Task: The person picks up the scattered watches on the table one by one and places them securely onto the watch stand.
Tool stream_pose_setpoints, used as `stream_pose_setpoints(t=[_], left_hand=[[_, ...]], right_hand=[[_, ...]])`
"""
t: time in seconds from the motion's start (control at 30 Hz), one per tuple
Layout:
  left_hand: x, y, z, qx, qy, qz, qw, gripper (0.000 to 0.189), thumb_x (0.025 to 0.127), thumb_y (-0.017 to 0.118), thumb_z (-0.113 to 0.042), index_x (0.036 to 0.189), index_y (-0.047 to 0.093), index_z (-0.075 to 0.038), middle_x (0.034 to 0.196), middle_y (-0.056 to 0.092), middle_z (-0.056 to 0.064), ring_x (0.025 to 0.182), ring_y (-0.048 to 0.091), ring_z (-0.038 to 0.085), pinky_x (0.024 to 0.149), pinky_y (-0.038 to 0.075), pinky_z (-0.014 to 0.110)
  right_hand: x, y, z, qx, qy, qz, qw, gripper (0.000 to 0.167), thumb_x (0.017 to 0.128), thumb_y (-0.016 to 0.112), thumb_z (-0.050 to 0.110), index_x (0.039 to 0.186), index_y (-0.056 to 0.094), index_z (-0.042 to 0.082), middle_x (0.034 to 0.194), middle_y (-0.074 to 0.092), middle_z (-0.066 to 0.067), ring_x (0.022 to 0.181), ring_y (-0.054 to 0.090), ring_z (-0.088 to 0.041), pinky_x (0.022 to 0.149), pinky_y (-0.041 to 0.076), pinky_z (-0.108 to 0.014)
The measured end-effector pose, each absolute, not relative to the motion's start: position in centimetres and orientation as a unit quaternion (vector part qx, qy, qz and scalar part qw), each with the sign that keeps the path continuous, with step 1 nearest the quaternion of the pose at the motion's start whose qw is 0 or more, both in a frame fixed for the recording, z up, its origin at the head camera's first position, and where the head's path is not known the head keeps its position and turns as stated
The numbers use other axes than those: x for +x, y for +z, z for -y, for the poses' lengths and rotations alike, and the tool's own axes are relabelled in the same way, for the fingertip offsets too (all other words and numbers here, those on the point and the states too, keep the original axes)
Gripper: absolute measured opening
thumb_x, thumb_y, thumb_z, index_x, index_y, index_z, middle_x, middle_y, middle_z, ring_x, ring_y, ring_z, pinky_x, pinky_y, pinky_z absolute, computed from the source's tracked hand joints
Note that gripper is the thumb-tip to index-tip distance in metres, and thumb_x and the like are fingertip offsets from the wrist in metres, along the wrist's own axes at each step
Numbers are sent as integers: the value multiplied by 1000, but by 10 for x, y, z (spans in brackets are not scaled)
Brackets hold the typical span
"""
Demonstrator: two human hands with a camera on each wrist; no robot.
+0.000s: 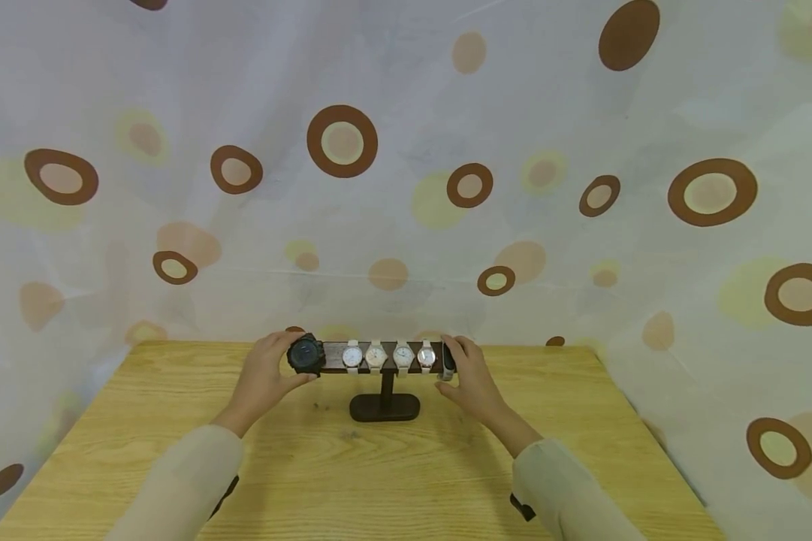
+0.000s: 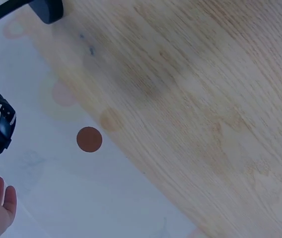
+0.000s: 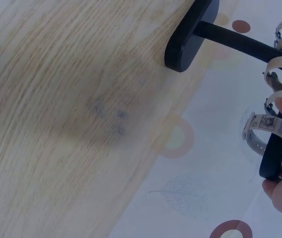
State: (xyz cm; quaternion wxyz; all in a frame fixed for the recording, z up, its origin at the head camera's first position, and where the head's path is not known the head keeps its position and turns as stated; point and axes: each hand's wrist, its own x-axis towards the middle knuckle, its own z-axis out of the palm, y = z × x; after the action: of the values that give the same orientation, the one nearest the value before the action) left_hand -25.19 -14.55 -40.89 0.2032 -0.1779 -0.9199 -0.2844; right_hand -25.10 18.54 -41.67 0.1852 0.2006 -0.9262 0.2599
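Observation:
A dark T-shaped watch stand (image 1: pixel 385 407) bears a row of watches on its bar. My left hand (image 1: pixel 260 379) grips a chunky black watch (image 1: pixel 305 353) at the bar's left end, fingers above and thumb below. Its looped strap (image 2: pixel 3 130) shows at the edge of the left wrist view; whether it encircles the bar I cannot tell. At the other end my right hand (image 1: pixel 475 381) holds a smart band (image 1: pixel 448 362) between thumb and fingers. That band's pale printed strap (image 3: pixel 272 126) loops round the bar. Several white-strapped watches (image 1: pixel 375 355) sit between my hands.
The stand is near the back of a light wooden table (image 1: pixel 351 481). A white curtain (image 1: pixel 406 225) with brown and yellow circles hangs behind the table and along its sides.

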Motion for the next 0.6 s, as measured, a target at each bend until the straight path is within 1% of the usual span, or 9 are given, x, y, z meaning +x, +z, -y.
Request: stream_pose_setpoints(t=[0.13,0.3,0.6], left_hand=[[-254,-406,139,-187,-264,927,192,66,69,81,-22,126,54,-2,125,56,19,117,49,40,98,41,56],[-255,-403,131,-201,-253,930,173,66,71,79,-20,128,52,-1,125,56,19,116,50,39,96,43,56],[-256,-405,123,-216,-305,918,133,66,73,77,-12,130,47,3,130,49,22,117,50,39,95,46,52]], right_hand=[[-251,-417,-186,196,264,926,187,79,71,79,5,138,37,-1,127,44,-27,116,45,-42,90,48,-53],[-251,-418,-187,194,268,925,184,81,71,79,5,139,35,0,128,43,-27,116,44,-42,90,48,-53],[-251,-418,-188,194,270,927,173,80,73,78,7,140,34,1,131,41,-27,119,42,-43,92,48,-53]])
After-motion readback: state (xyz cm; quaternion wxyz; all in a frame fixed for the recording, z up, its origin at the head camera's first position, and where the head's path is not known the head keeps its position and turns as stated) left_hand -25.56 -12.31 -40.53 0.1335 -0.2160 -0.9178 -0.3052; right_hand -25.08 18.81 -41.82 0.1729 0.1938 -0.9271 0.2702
